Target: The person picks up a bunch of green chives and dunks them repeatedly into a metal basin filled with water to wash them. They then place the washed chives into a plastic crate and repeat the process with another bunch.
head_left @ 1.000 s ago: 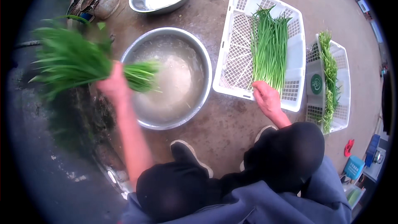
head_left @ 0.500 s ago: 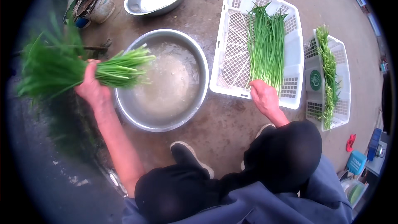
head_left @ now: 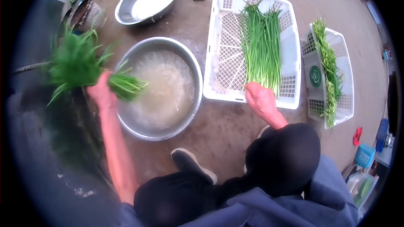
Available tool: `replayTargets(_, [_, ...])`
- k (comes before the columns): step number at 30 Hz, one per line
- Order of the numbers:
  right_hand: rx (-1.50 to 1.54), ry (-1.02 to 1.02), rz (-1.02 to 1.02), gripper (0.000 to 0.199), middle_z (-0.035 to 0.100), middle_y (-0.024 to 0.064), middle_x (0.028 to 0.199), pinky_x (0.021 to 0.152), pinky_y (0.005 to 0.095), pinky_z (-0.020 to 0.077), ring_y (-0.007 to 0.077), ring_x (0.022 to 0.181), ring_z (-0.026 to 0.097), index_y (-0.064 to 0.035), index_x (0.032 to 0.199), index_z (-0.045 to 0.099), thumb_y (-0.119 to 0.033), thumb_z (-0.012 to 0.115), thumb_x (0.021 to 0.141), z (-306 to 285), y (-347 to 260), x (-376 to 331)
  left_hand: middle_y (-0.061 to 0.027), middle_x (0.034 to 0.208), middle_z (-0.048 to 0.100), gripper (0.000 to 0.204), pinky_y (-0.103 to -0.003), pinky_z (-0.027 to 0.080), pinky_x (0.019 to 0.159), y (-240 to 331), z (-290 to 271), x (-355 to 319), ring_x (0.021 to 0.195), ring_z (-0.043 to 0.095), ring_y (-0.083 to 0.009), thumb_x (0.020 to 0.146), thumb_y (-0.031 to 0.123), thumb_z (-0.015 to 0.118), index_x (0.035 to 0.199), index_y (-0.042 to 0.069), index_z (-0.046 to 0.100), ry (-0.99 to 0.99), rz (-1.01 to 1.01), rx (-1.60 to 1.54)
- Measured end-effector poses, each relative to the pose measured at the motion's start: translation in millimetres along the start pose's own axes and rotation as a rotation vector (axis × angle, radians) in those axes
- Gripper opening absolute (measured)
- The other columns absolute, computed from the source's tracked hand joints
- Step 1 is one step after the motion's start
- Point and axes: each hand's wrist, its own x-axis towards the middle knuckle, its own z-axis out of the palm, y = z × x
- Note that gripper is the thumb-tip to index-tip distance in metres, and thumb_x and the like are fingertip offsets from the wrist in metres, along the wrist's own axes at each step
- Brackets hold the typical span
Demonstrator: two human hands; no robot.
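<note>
Since half a second back, our left hand has brought the bunch of green chives lower and closer to the big steel basin, and the bunch looks blurred from the motion. Our right hand hasn't budged from the tray.

Starting at the left: our left hand is clamped around the chive bunch near its cut ends, sitting right at the 9 o'clock rim of the basin. The leafy tips fan out to the left, past the rim, while the stem ends poke in over the cloudy water. At about 11 o'clock from that hand there's a dark rusty pot, partly cut off by the edge of the view.

At 12 o'clock from the big basin sits a smaller steel bowl with a bit of water in it, well apart from us.

Moving right, a white slatted crate lies just beside the basin, with a neat bundle of chives laid lengthwise in it. Our right hand rests at the crate's 6 o'clock edge, touching the bundle's lower ends; fingers look curled down, but we can't tell if they're actually gripping.

Far right, a second white crate holds a thinner strip of greens.
</note>
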Motion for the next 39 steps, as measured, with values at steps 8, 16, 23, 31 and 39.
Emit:
replayTargets(8, [-0.019,-0.017,0.036,0.013,0.06,0.0177,0.079,0.062,0.0504,0.0474,0.0411,0.069,0.06,-0.0046,0.082,0.057,-0.017,0.056,0.085,-13.1,-0.6,-4.6,-0.0099,0.099,0.06,0.04,-0.033,0.052,0.073,35.6,4.1,7.8,0.086,0.061,-0.0212,0.069,-0.014,0.064,0.107,-0.003,0.059,-0.085,-0.055,-0.289])
replayTargets(16, [0.319,-0.001,0.133,0.019,0.066,0.0135,0.084,0.068,0.0381,0.0507,0.0306,0.074,0.064,-0.0052,0.094,0.065,-0.019,0.059,0.082,1.3,10.6,2.5,-0.0099,0.095,0.06,0.041,-0.03,0.051,0.07,26.0,14.4,6.6,0.081,0.06,-0.019,0.068,-0.011,0.064,0.108,-0.006,0.057,-0.096,-0.089,-0.171])
replayTargets(23, [0.765,0.121,0.231,0.025,0.068,0.0075,0.09,0.076,0.0261,0.0511,0.0119,0.083,0.063,0.001,0.103,0.066,-0.014,0.067,0.084,-25.9,37.4,22.7,-0.01,0.092,0.064,0.041,-0.029,0.052,0.069,48.5,80.3,-6.4,0.075,0.062,-0.0185,0.073,-0.008,0.065,0.114,-0.005,0.057,-0.251,-0.074,0.04])
replayTargets(31, [0.68,0.04,-0.237,0.099,0.043,0.0241,0.137,0.108,0.0406,0.0338,0.0342,0.129,0.042,0.0041,0.138,0.036,-0.054,0.076,0.068,-53.7,-57.3,89.4,-0.0086,0.088,0.06,0.039,-0.025,0.048,0.065,134.7,176.6,-71.3,0.073,0.058,-0.0154,0.074,-0.002,0.062,0.112,-0.003,0.054,-0.748,-0.195,0.007])
replayTargets(39, [1.284,-0.102,-0.156,0.1,0.05,0.0135,0.125,0.104,0.0346,0.0368,0.0235,0.119,0.048,-0.0014,0.138,0.032,-0.036,0.085,0.06,-83.5,-67.0,97.8,-0.0068,0.081,0.061,0.025,-0.027,0.05,0.063,140.7,282.3,-128.9,0.067,0.059,-0.0146,0.075,0.0,0.062,0.1,-0.003,0.058,-0.966,-0.41,-0.139])
